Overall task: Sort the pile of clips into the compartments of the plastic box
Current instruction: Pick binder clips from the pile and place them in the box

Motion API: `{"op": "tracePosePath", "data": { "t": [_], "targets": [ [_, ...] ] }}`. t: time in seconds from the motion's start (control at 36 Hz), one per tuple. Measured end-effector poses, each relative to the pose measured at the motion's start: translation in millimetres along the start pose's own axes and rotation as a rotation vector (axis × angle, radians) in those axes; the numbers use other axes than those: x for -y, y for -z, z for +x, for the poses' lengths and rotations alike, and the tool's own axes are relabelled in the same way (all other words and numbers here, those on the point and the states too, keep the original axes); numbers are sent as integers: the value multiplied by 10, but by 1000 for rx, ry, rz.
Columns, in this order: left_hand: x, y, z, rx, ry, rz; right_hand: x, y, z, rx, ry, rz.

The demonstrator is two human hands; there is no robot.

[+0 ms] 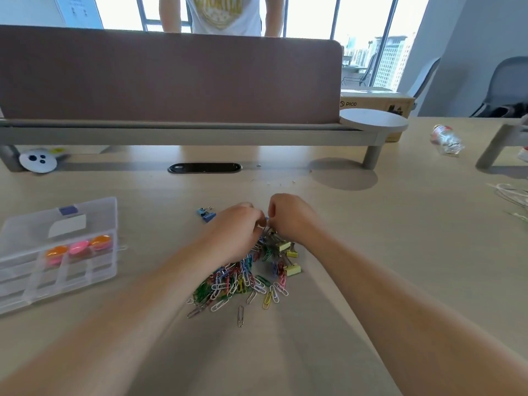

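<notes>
Left hand [237,232] and right hand [291,218] pinch clips [270,234] at the pile's [243,281] twelve o'clock; probably light, slippery, tangling, so take one by its body.

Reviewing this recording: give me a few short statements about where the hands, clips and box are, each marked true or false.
1. The left hand and right hand meet at the far end of the pile of clips, fingers curled. True.
2. The plastic box lies right of the pile. False: it lies to the left, lid open.
3. The blue binder clips lie apart from the pile. True.
4. The yellow binder clips are already in the box. False: they lie at the pile's right edge.
5. A crushed bottle lies far right. True.
</notes>
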State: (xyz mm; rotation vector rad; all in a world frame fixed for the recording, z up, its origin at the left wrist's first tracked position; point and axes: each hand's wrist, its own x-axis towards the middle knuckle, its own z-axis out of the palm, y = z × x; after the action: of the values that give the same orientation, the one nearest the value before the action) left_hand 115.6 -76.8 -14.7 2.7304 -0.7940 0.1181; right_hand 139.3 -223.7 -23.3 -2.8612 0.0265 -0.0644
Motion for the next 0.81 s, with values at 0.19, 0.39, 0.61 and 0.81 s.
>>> {"op": "tracePosePath", "data": {
  "t": [0.19, 0.39, 0.61, 0.81],
  "targets": [
    [1, -4, -40, -2, 2, -9, -55, 6, -48, -23, -2, 229],
    [-105, -44, -33, 35, -79, -19, -185, 134, -157, -85, -13, 227],
    [-220, -157, 44, 154, -165, 55, -374, 246, -302, -125, -71, 242],
    [-270, -203, 89, 127, -177, 135, -470, 267, -457, -81, -79, 299]
  ]
}}
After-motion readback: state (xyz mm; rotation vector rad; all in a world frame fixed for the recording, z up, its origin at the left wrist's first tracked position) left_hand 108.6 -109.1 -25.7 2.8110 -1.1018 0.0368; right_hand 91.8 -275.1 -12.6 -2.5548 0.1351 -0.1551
